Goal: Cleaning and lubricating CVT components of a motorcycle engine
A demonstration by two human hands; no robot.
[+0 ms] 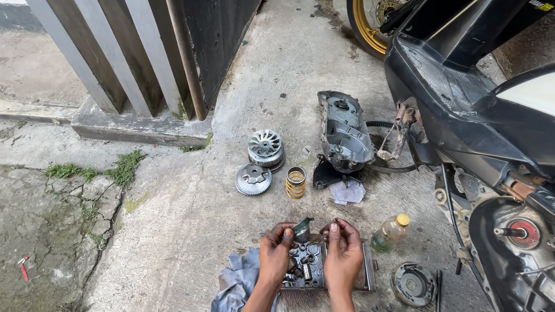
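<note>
- Small dark part sits pinched between my fingertips, above a tray of parts.
- My left hand and right hand both grasp it.

Both bare forearms reaching forward from the lower edge of the head view, converging slightly toward the middle. Left hand held palm down, back of the hand facing up, fingers curled inward with the fingertips raised near the thumb in a pinch. Right hand just beside it, also knuckles up, wrist straight, fingers bent and gathered at the tips. Hands close together, thumbs turned toward each other, not touching. Elbows out of view below.
</note>
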